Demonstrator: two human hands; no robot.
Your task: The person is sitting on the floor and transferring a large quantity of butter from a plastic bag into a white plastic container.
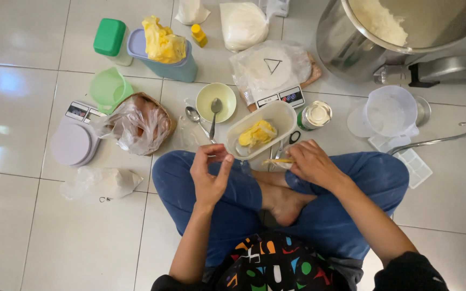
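The left hand point(210, 173) is raised over the left knee with thumb and fingertips pinched lightly together, grasping nothing that can be made out; its fingertips are just beside the near left corner of a clear oblong plastic container point(261, 129). The right hand point(313, 163) rests over the right knee, fingers curled around a thin yellowish stick-like tool point(277, 160) whose tip points left toward the container's near edge. The container lies tilted on the tiled floor point(22, 134) just beyond the crossed legs in blue trousers and holds a lump of yellow butter point(257, 133). Just left of it lies a metal spoon point(196, 119), and farther off a pale yellow bowl point(216, 102) with another spoon in it. To the right of the container stands a small opened tin can point(315, 115), then a clear measuring jug point(390, 111). Beyond the container is a kitchen scale wrapped in plastic point(273, 73). At far right a large steel mixer bowl point(395, 32) holds white dough or flour. On the left are a crumpled plastic bag in a brown basket point(138, 125), a second round scale point(74, 140), a green cup point(109, 89), and a blue tub with yellow wrapping point(163, 51).
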